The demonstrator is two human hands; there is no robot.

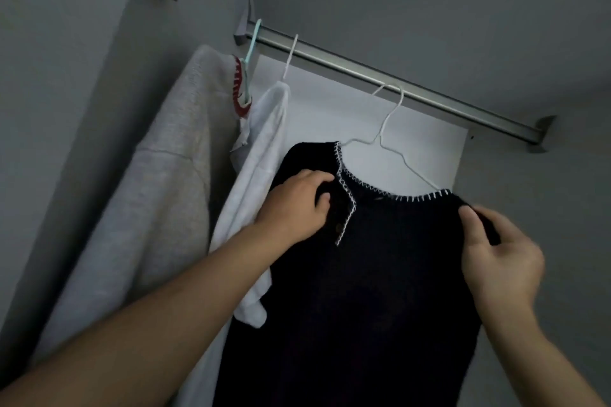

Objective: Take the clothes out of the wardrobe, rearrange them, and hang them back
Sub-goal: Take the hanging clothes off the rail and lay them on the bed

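A black knit top (363, 274) with white stitched trim hangs on a white wire hanger (385, 129) hooked over the metal rail (380, 76). The left hand (297, 205) grips its shoulder, fingertips curled into the fabric just beside the buttoned neckline. The right hand (499, 258) pinches the opposite shoulder, thumb and fingers closed on the knit's edge. Beyond the left hand's knuckles hang a white garment (261, 155) and, further off, a grey sweater (165, 175) on a teal hanger (249, 49).
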